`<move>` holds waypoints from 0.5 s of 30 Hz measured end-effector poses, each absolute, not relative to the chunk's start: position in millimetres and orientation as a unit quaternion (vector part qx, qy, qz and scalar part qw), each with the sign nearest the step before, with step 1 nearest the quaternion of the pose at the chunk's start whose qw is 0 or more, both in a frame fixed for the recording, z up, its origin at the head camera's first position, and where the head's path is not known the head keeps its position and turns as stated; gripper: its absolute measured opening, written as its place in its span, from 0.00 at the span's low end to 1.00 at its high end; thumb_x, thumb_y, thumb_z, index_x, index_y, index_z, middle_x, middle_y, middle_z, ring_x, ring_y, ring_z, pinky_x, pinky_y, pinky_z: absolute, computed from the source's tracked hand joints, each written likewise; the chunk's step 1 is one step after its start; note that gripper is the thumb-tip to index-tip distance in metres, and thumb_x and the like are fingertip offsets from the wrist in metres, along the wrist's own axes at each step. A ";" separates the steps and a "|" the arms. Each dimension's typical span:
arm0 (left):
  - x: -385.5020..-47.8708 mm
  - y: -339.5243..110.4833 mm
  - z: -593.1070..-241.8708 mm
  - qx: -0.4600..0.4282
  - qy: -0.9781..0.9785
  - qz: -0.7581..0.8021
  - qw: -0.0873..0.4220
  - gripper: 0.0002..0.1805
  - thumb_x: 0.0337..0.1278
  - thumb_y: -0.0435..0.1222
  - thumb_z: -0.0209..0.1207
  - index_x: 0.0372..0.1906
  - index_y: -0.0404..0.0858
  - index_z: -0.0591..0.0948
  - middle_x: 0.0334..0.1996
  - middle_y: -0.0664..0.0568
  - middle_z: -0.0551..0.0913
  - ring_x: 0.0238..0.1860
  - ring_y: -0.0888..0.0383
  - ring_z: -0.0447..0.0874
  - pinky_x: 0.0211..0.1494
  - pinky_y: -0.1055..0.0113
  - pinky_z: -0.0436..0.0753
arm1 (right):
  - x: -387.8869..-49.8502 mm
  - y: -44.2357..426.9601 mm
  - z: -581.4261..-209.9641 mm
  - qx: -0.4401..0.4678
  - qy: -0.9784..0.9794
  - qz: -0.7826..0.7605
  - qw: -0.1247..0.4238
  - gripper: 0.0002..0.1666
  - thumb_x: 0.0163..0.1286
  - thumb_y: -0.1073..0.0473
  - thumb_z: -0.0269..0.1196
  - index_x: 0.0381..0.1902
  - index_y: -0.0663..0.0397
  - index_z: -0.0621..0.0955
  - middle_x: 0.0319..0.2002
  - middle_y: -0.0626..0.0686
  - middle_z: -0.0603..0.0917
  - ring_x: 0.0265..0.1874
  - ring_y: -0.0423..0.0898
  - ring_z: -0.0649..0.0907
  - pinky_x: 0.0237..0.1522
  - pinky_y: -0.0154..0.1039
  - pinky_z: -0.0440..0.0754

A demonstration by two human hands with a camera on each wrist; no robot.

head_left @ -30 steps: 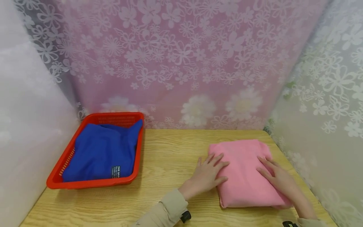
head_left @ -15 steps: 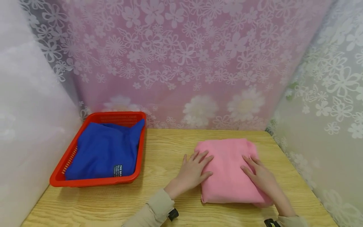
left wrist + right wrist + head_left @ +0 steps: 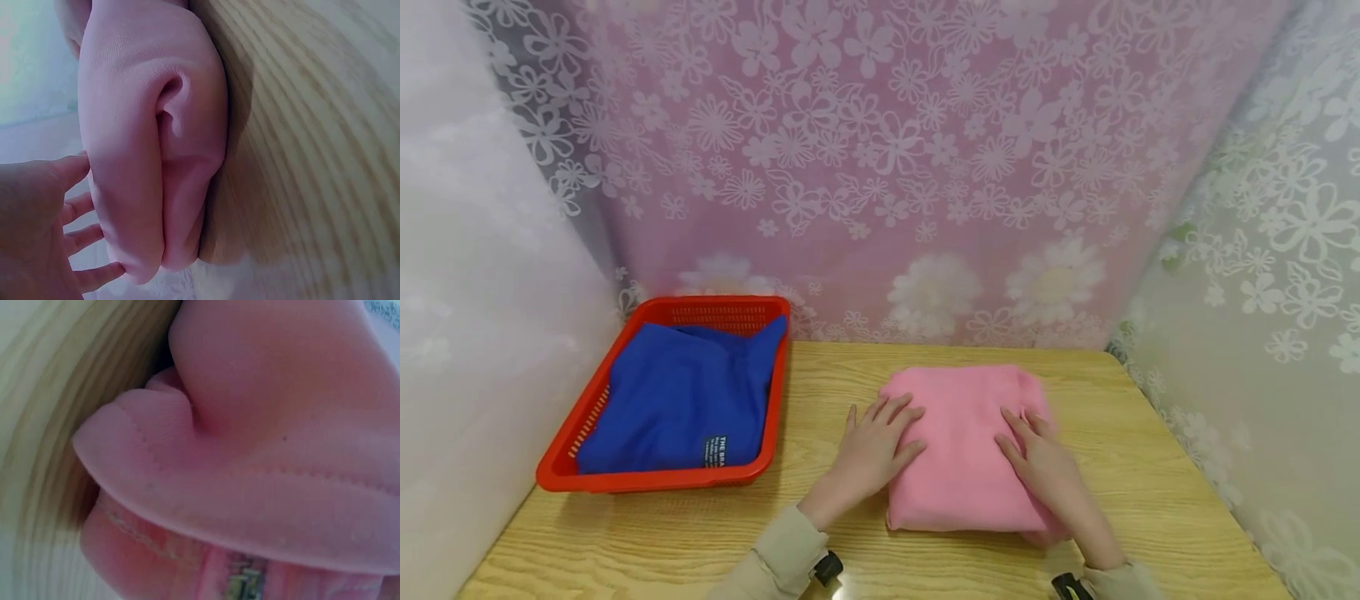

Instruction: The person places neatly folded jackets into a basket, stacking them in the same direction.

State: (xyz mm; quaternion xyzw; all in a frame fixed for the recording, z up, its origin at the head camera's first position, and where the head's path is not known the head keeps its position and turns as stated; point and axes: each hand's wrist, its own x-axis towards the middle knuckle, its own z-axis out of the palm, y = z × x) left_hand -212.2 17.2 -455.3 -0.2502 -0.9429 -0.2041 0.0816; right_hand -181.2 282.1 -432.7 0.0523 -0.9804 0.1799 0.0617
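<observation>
A pink folded garment (image 3: 962, 450) lies as a thick square bundle on the wooden table, right of centre in the head view. On its left edge rests my left hand (image 3: 868, 454), fingers spread and fairly straight. My right hand (image 3: 1051, 475) lies against the right side, its fingertips on top of the cloth. In the left wrist view, the fingertips touch the bundle (image 3: 125, 156), whose layers fold over each other at the side. The right wrist view has a stitched hem and what looks like a metal zip (image 3: 244, 584) under the pink cloth (image 3: 281, 425); no fingers are clearly visible there.
A red plastic basket (image 3: 655, 479) stands at the left of the table, holding a blue folded garment (image 3: 685, 400) with a dark label. Floral curtains (image 3: 850, 208) enclose the back and sides. The wooden tabletop (image 3: 820, 383) shows between basket and bundle.
Both hands have slid the pink garment leftward across the table, closer to the basket. The bundle keeps its folded shape, and the basket stays in place on the table.
</observation>
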 end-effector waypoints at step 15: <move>-210.9 -26.6 -452.6 -0.190 -0.943 -0.242 0.125 0.22 0.72 0.53 0.57 0.62 0.49 0.79 0.71 0.53 0.71 0.71 0.46 0.67 0.69 0.27 0.59 | -194.2 222.0 -437.7 0.092 -0.977 0.150 0.119 0.29 0.76 0.53 0.61 0.68 0.64 0.76 0.63 0.79 0.72 0.52 0.73 0.81 0.44 0.64 0.83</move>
